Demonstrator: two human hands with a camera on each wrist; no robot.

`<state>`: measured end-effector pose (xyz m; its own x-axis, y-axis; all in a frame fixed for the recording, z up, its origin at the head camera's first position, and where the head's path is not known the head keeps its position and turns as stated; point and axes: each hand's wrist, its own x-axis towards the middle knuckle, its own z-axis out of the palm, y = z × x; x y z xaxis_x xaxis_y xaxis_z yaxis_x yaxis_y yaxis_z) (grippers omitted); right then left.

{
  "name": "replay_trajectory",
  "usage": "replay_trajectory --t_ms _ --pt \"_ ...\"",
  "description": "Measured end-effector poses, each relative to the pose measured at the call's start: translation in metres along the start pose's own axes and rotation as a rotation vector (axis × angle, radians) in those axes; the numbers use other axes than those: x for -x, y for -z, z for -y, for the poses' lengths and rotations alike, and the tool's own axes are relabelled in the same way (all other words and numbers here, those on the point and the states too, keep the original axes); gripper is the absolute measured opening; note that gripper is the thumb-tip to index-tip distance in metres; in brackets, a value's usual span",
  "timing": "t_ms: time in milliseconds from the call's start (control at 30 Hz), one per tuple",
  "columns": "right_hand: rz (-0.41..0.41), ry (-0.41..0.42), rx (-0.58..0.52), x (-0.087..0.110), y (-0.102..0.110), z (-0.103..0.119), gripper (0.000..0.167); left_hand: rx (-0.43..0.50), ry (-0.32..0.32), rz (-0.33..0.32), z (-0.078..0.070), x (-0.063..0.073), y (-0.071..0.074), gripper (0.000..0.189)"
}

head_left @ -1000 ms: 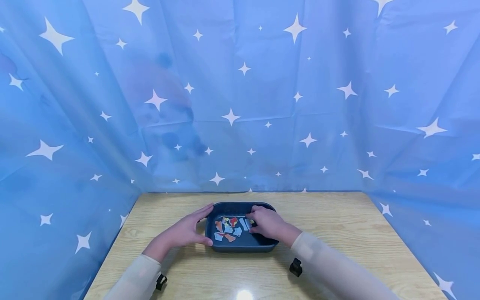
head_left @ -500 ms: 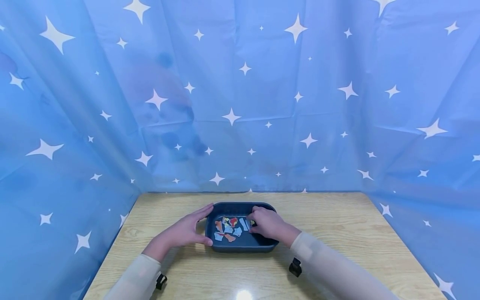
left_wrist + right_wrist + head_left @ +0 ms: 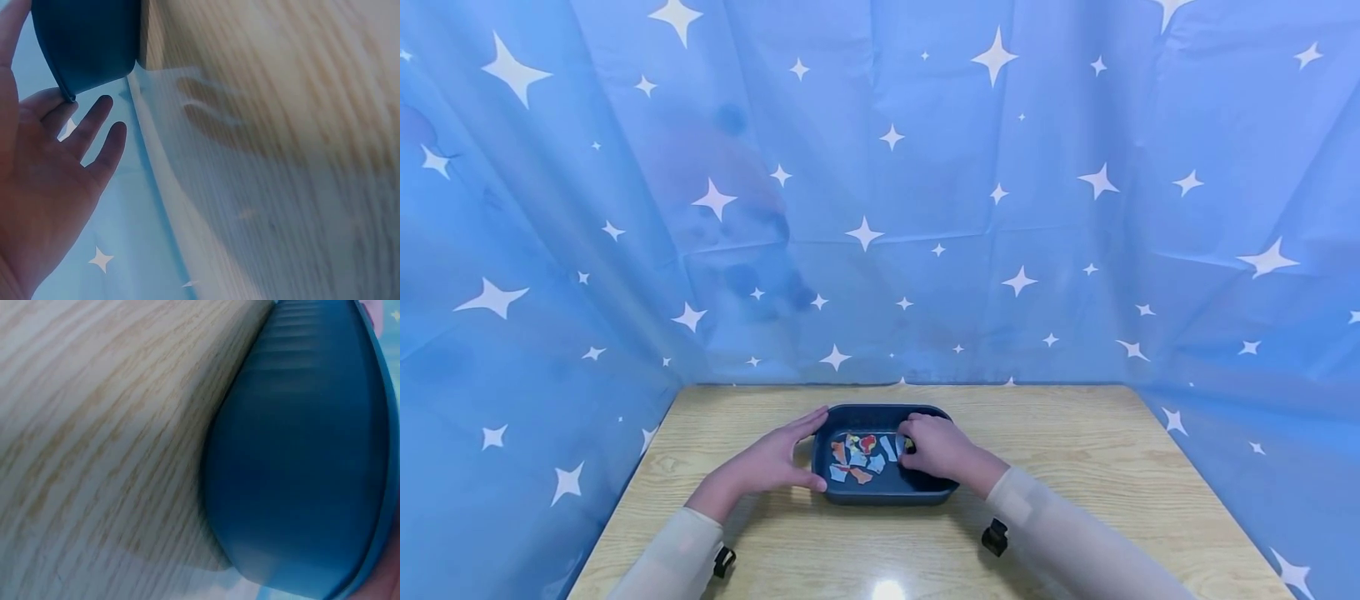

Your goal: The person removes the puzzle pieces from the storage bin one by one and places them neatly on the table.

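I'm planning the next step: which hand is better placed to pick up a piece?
Likely the right hand: it is inside the tray, close to the pieces. The left hand touches the tray from outside.

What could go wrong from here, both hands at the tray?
The left hand touches the tray with spread fingers, so the tray might slide if pushed.
The right hand covers part of the tray's right end; a piece there could get nudged unseen.
The small pieces lie close together, so reaching for one may shift others.
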<state>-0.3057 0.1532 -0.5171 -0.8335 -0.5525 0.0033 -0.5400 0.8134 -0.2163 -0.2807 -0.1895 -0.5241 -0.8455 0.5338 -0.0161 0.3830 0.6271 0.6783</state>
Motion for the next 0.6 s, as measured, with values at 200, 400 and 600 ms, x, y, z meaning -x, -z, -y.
replay_trajectory --t_ms 200,400,600 --pt "-0.04 -0.002 -0.113 0.005 0.009 -0.002 0.044 0.002 -0.002 0.002 0.0 0.0 0.0 0.122" --pt "-0.134 0.079 -0.153 0.01 0.02 -0.015 0.044 -0.003 -0.008 0.003 0.001 0.0 -0.001 0.121" --pt "-0.183 0.125 -0.217 0.019 0.03 -0.035 0.043 -0.001 -0.008 0.003 0.001 0.0 -0.001 0.121"
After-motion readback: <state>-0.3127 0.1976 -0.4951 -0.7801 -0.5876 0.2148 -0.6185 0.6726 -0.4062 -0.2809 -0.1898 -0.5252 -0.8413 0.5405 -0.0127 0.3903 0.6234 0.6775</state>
